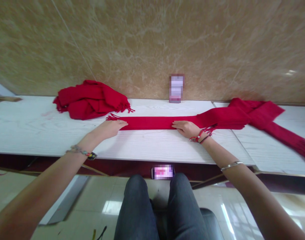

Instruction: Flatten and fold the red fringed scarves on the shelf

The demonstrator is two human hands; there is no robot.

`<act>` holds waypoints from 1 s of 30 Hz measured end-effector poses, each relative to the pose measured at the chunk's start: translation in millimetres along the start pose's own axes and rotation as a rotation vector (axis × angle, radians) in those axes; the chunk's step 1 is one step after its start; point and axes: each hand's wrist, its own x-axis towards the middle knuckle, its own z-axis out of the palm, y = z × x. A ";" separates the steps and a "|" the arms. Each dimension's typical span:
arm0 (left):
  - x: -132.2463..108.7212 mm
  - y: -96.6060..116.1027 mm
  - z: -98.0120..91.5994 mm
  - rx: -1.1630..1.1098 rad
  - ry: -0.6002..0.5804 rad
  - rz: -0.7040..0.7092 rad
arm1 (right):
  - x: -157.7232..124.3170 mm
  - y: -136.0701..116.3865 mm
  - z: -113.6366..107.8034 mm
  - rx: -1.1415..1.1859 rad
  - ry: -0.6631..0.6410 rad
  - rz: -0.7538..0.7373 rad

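Observation:
A long red scarf (149, 123), folded into a narrow strip, lies across the white table. Near its fringed left end my left hand (116, 126) rests with the fingers stretched over the cloth. Farther right my right hand (186, 127) lies on the same strip, fingers extended and pointing left. Both palms face down, so the thumbs are partly hidden. Beyond my right wrist the scarf runs into a thicker folded part (222, 118) with tassels along its near edge. Another red scarf (92, 100) is heaped loosely behind my left hand.
More red scarf cloth (262, 115) spreads loosely at the right, its fringe towards the table's edge. A blurred phone-like object (176, 88) leans against the marbled wall (142, 43). A second blurred phone-like object (163, 172) is below the white table's (142, 148) front edge, near my knees.

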 end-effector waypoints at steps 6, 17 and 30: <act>47.4 41.0 -16.5 -0.135 0.202 0.168 | 2.8 3.4 3.4 0.015 0.082 0.121; 106.4 115.8 -19.0 -0.321 0.025 0.304 | 2.5 3.2 -5.4 -0.099 -0.201 0.401; 105.4 114.4 -11.8 -0.323 0.055 0.279 | -0.7 8.8 2.9 -0.098 -0.154 0.448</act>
